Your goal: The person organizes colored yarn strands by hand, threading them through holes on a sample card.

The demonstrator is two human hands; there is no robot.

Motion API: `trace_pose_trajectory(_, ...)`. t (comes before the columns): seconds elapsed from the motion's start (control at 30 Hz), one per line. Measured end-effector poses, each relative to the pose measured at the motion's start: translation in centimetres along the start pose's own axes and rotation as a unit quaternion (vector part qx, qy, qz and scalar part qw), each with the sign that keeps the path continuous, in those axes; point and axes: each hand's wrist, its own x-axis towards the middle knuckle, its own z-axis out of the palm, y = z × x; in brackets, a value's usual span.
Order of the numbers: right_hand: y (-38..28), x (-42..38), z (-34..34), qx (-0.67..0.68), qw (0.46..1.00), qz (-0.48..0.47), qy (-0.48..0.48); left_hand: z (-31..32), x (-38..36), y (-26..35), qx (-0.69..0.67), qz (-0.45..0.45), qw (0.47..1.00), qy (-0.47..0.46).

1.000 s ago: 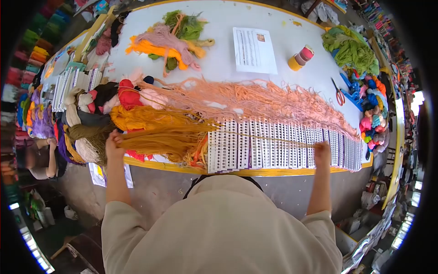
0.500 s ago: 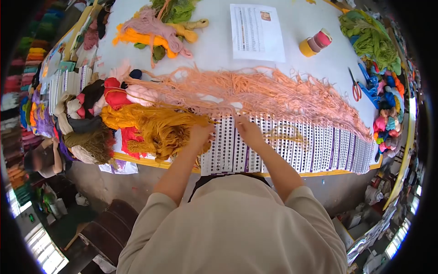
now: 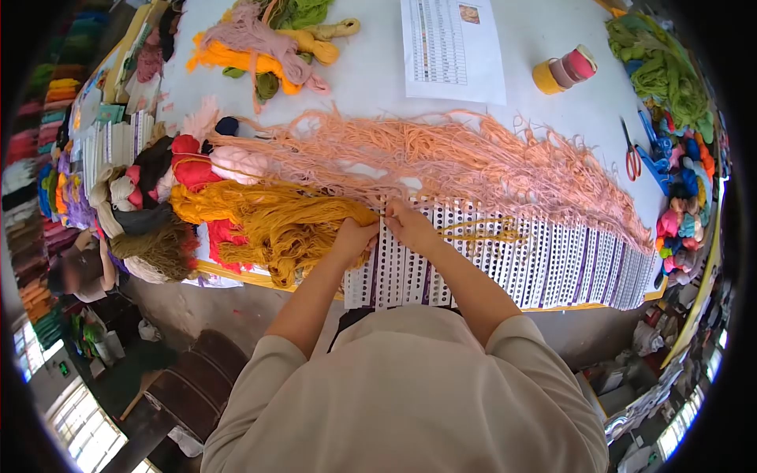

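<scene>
My left hand [image 3: 359, 235] is closed at the right edge of a heap of mustard yarn [image 3: 272, 229], its fingers on the strands. Close beside it, my right hand [image 3: 408, 225] pinches at the upper edge of the white punched cards [image 3: 505, 272]; whatever is between its fingertips is too small to make out. These cards lie overlapped in a long row, with rows of holes and some purple stripes. A few mustard strands [image 3: 493, 230] lie across them, right of my right hand. Peach and pink threads [image 3: 481, 162] spread along the cards' far ends.
Behind the threads lie a printed sheet [image 3: 445, 55], stacked tape rolls [image 3: 566, 69] and mixed skeins [image 3: 272, 51]. Scissors [image 3: 632, 154] and green yarn [image 3: 662, 71] are at the right. Yarn bundles [image 3: 142, 213] crowd the left. Another person [image 3: 87, 264] is at far left.
My hands have come closer together; the right hand has moved left toward the left hand. The head view has shifted slightly.
</scene>
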Motion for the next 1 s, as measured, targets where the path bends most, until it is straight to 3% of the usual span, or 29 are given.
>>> trace_pose_trajectory(0.17, 1.3, 0.7, 0.7, 0.059, 0.997, 0.049, -0.031, -1.0, 0.1, 0.4, 0.184, 0.009, 0.983, 0.002)
trace_pose_trajectory(0.23, 1.3, 0.7, 0.4, 0.073, 0.993, 0.079, -0.041, -2.4, 0.1, -0.5, 0.033, 0.121, 0.989, 0.072)
trace_pose_trajectory(0.37, 2.3, 1.3, 1.0, 0.09, 0.989, 0.106, -0.042, -3.2, -1.2, 0.1, -0.216, 0.021, 0.976, 0.009)
trace_pose_trajectory(0.4, 2.5, 1.4, 1.2, 0.084, 0.99, 0.103, -0.036, -3.2, -1.3, 0.1, -0.215, 0.02, 0.976, 0.009)
trace_pose_trajectory(0.47, 2.5, 1.3, 1.2, 0.101, 0.988, 0.108, -0.042, -2.8, -1.5, 0.4, -0.342, -0.099, 0.923, -0.147)
trace_pose_trajectory(0.53, 2.3, 1.1, 0.9, 0.115, 0.986, 0.114, -0.048, -2.0, -1.6, 0.9, -0.324, -0.108, 0.924, -0.173)
trace_pose_trajectory(0.6, 1.7, 0.8, 0.6, 0.217, 0.972, 0.075, -0.047, -0.9, -1.2, 0.8, -0.307, -0.116, 0.924, -0.197)
trace_pose_trajectory(0.67, 1.3, 0.9, 0.1, 0.26, 0.958, 0.097, -0.071, 0.2, -0.3, -0.4, -0.002, -0.063, 0.995, -0.076)
trace_pose_trajectory(0.7, 1.2, 1.0, -0.2, 0.304, 0.941, 0.118, -0.093, 0.1, -0.1, -0.9, -0.004, -0.062, 0.995, -0.075)
trace_pose_trajectory(0.73, 1.3, 1.0, -0.1, 0.303, 0.941, 0.117, -0.093, 0.1, 0.1, -1.3, 0.1, -0.033, 0.993, -0.059)
trace_pose_trajectory(0.77, 1.5, 1.0, 0.0, 0.204, 0.971, 0.092, -0.082, 0.1, 0.2, -1.5, 0.202, -0.003, 0.979, -0.042)
trace_pose_trajectory(0.8, 1.8, 1.0, 0.1, 0.102, 0.99, 0.067, -0.07, -0.5, 0.5, -1.6, 0.201, -0.002, 0.979, -0.042)
trace_pose_trajectory(0.87, 1.9, 1.0, 0.5, 0.041, 0.996, 0.047, -0.058, -3.5, 0.7, -1.4, 0.381, 0.031, 0.923, 0.035)
trace_pose_trajectory(0.9, 1.7, 1.0, 0.7, -0.019, 0.998, 0.028, -0.045, -5.2, 0.0, -0.5, 0.206, -0.023, 0.978, 0.006)
trace_pose_trajectory(0.93, 1.5, 0.9, 0.8, -0.017, 0.998, 0.027, -0.044, -7.3, -1.2, 1.0, 0.024, -0.076, 0.997, -0.022)
trace_pose_trajectory(1.0, 0.9, 0.9, 0.9, -0.096, 0.993, 0.065, -0.016, -12.0, -3.8, 3.8, -0.119, -0.077, 0.99, -0.008)
